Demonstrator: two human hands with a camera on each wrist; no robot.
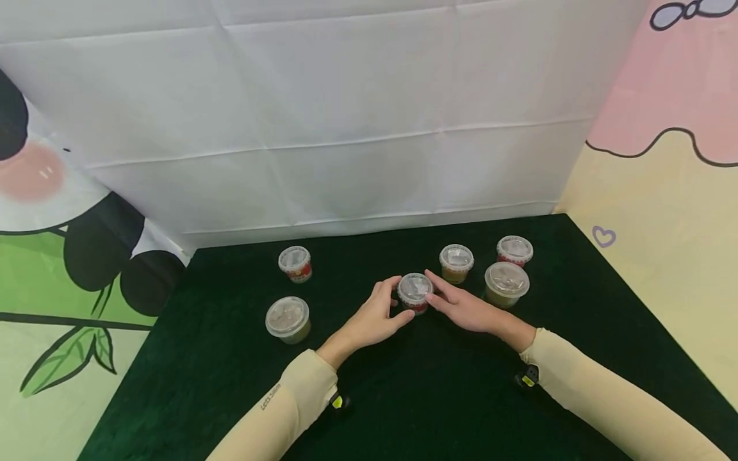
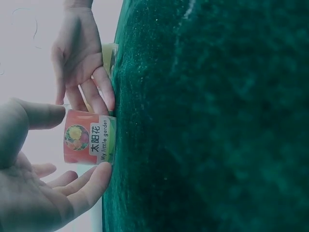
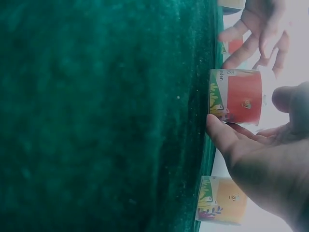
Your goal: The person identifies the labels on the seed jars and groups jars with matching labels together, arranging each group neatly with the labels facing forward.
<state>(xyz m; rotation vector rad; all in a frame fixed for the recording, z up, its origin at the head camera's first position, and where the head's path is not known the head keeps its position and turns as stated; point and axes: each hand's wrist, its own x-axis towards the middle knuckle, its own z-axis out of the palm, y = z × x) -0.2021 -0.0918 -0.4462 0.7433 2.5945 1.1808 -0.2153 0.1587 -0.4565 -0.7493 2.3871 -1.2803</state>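
Observation:
A small lidded plastic cup (image 1: 416, 291) with a red label stands on the dark green cloth between the two hands. Flowers and "My little garden" are printed on the label (image 2: 89, 137) facing the left wrist camera. The left hand (image 1: 371, 318) flanks the cup from the left, its fingertips close to the base and the thumb in front. On the other side is the right hand (image 1: 464, 308), fingers extended along the cup and thumb near the lid. In the right wrist view, the right hand's fingertips (image 3: 215, 123) are right at the cup's lower edge.
Further lidded cups stand around: a red-labelled cup (image 1: 296, 264) and a wider cup (image 1: 288, 320) at left; a yellowish cup (image 1: 456, 264), another red-labelled cup (image 1: 515, 250) and a wide-lidded cup (image 1: 506, 285) at right. A white cloth wall (image 1: 357, 128) rises behind the green-covered table (image 1: 403, 410).

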